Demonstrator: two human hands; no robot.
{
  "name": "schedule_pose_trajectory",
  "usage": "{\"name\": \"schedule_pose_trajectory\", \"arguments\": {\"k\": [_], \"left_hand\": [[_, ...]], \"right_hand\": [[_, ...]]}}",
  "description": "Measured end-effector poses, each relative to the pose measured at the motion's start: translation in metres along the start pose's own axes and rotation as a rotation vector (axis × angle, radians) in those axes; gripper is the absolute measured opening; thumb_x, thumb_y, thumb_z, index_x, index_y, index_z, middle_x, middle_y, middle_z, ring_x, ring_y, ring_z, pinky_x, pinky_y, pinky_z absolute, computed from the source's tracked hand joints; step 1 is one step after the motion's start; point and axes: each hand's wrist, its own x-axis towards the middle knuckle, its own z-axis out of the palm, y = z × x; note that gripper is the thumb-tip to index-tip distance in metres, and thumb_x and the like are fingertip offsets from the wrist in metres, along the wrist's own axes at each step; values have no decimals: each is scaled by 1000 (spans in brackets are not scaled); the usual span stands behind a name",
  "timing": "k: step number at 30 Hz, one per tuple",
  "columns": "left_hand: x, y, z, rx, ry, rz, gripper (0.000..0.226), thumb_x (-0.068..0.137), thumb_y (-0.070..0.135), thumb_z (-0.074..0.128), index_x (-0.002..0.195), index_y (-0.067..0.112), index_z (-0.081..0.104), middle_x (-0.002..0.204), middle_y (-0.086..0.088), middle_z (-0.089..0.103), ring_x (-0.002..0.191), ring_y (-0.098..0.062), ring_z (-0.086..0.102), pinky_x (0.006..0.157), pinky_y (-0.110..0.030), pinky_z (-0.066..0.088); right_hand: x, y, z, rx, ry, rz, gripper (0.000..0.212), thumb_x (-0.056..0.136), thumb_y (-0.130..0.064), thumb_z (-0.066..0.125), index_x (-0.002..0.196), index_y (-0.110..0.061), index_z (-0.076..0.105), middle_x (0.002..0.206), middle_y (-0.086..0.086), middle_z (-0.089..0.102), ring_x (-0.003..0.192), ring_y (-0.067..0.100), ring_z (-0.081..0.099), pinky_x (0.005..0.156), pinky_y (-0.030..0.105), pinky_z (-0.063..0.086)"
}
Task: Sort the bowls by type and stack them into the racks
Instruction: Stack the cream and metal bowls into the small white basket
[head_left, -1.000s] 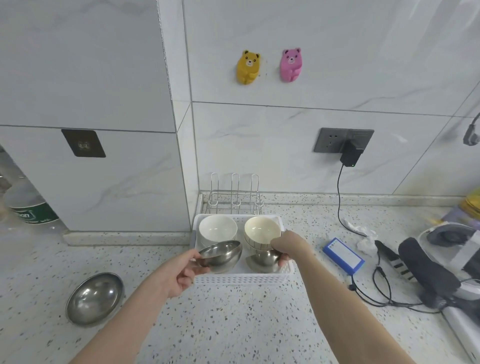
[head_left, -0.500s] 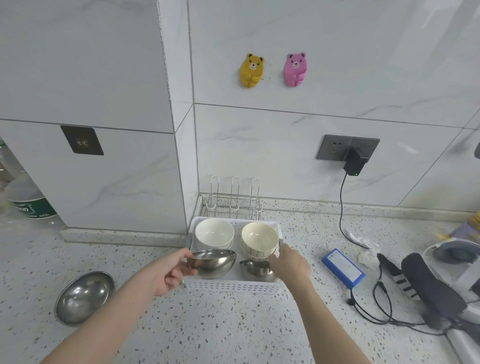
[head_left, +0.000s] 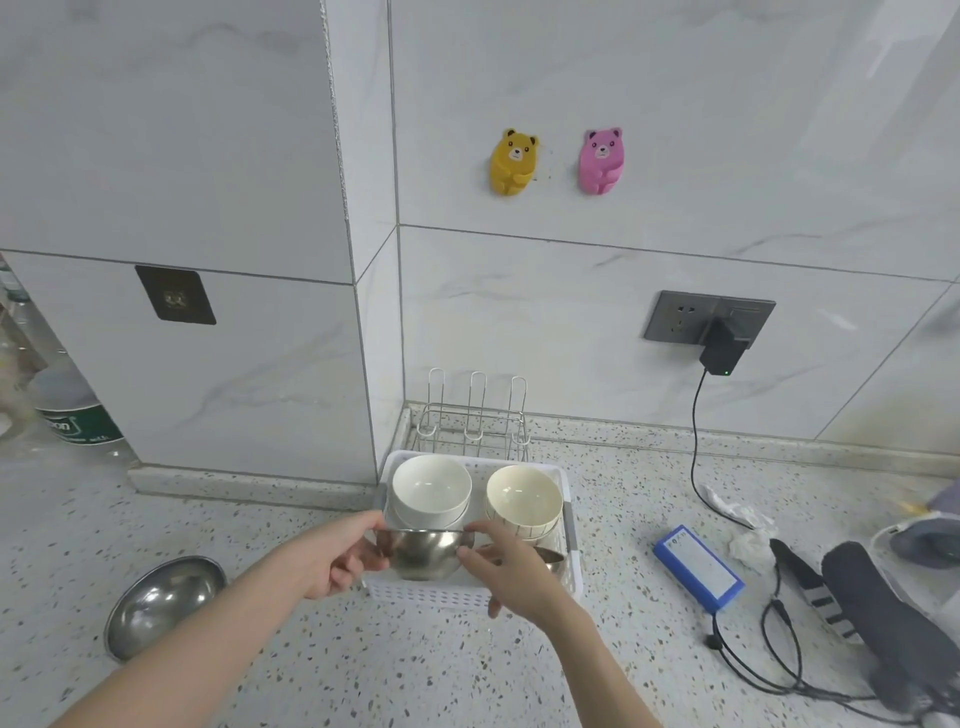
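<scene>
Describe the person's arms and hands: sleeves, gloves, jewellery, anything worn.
Both forearms are bare as far as the frame shows; no sleeves are visible. The left hand and right hand wear no gloves, and no rings, watch or wristband can be seen.

The wall (head_left: 675, 104) is white marble tile. Two bear hooks, yellow (head_left: 513, 162) and pink (head_left: 601, 160), stick on it, above a grey socket (head_left: 709, 323). Below the socket lies a speckled counter (head_left: 363, 675).

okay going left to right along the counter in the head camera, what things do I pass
Green-labelled bottle → loose steel bowl → left hand → held steel bowl → right hand → blue box → black cable.
</scene>
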Motion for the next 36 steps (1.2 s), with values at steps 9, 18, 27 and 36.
{"name": "schedule_pose_trajectory", "arguments": {"k": [9, 18, 27, 36], "left_hand": [[5, 9, 1, 297, 85, 39, 56, 95, 55, 45, 100, 5, 67, 69, -4, 73, 39, -8, 33, 35, -19, 18], [18, 11, 0, 329, 236, 94, 29, 96, 29, 57, 91, 3, 70, 72, -13, 76, 36, -9, 34, 33, -20, 21], [20, 9, 5, 422, 335, 212, 13, 99, 26, 51, 95, 17, 61, 74, -11, 75, 27, -5, 35, 35, -18, 23], [22, -3, 9, 347, 265, 193, 11, 98, 18, 54, 99, 16, 64, 80, -13, 75, 37, -9, 37, 35, -21, 23]], "right_hand": [[21, 3, 0, 4, 6, 17, 34, 91, -47, 60, 116, -25, 58, 102, -9, 74, 43, 6, 55, 60, 29, 52], [37, 6, -3, -122, -87, 60, 38, 77, -55, 70, 98, -24, 61, 97, -6, 72, 49, 5, 60, 62, 27, 55], [46, -1, -5, -192, -100, 108, 36, 75, -55, 73, 95, -26, 62, 85, -7, 70, 46, 3, 60, 68, 28, 53], [37, -11, 16, -408, 30, 119, 27, 87, -47, 60, 99, -23, 62, 83, -2, 70, 57, 11, 70, 60, 26, 48]]}}
